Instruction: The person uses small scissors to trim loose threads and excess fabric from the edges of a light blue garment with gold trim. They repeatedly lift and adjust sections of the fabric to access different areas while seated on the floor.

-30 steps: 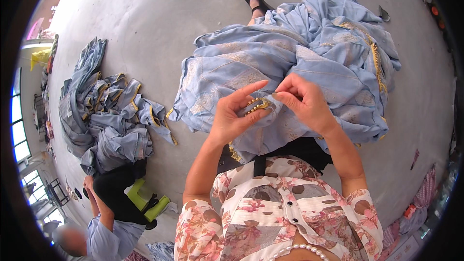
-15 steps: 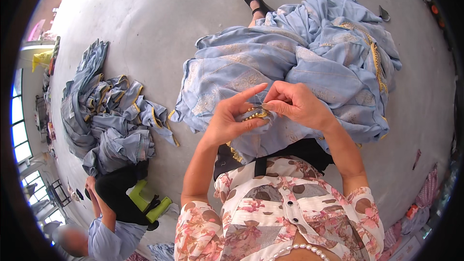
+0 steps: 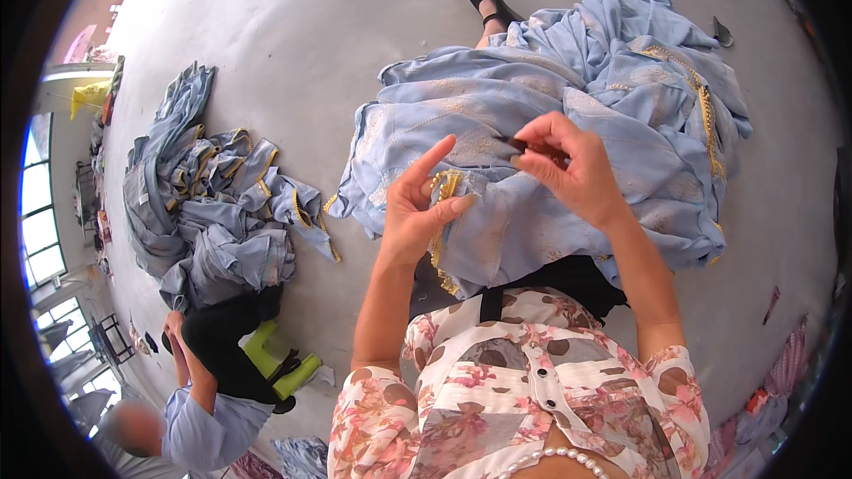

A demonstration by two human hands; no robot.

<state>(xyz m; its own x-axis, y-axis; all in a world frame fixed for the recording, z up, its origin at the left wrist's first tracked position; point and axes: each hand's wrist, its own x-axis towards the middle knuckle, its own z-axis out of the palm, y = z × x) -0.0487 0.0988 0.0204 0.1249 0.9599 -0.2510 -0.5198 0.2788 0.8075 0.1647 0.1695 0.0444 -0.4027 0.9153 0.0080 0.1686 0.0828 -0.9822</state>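
Observation:
Light blue embroidered fabric [image 3: 497, 98] lies draped in folds over my lap and legs. My left hand [image 3: 422, 200] pinches its edge, where a gold beaded trim [image 3: 446, 184] runs, between the thumb and the curled fingers; the index finger points up and away. To the right and slightly above, my right hand [image 3: 572, 168] is closed around small dark thread snips [image 3: 508, 142], mostly hidden in the fingers. Their pointed tip sticks out to the left, over the fabric and apart from the trim. More gold trim [image 3: 707, 120] borders the fabric on the right.
A grey-blue heap of trimmed cloth [image 3: 213, 204] lies on the concrete floor [image 3: 293, 35] at left. Beside it sits another person [image 3: 209, 426] on a green seat [image 3: 266, 359]. A black shoe [image 3: 493, 4] shows beyond my fabric, and a small dark piece [image 3: 723, 33] lies far right.
My hands have moved apart: the right has lifted up and right off the trim, and the snips now show in it. The left still grips the fabric edge, its index finger raised.

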